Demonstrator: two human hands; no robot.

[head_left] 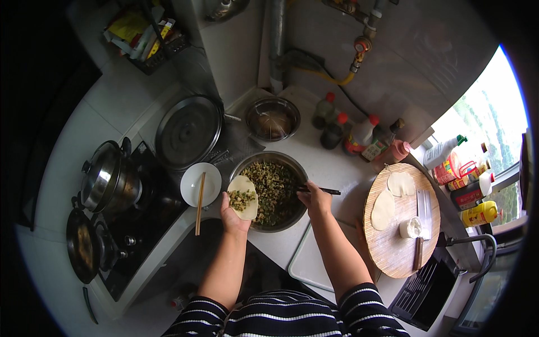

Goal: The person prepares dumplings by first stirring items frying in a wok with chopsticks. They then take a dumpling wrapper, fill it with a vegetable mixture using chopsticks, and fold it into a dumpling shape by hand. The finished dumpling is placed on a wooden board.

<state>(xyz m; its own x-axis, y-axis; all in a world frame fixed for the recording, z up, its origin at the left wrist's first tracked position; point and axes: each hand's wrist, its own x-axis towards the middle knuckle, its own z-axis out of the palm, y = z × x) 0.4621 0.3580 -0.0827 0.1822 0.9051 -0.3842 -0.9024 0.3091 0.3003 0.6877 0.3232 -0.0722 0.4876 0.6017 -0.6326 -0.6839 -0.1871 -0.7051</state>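
Observation:
On my left hand (pixel 234 219) lies an oval dough wrapper (pixel 248 210), held at the left rim of a metal bowl. A mound of chopped green and yellow filling (pixel 241 200) covers the wrapper's middle. My right hand (pixel 315 198) grips dark chopsticks (pixel 328 191), whose tips reach into the bowl and are hard to make out there. The steel bowl (pixel 302 168) contains a large amount of the same chopped filling (pixel 271 185).
A white bowl (pixel 191 179) with wooden chopsticks (pixel 200 202) across it stands left, beside a black cooktop (pixel 164 202). On the right, a round board (pixel 400 252) carries two dough wrappers (pixel 382 209), a cleaver (pixel 423 210) and a small tub (pixel 410 228). Several bottles (pixel 331 135) line the wall.

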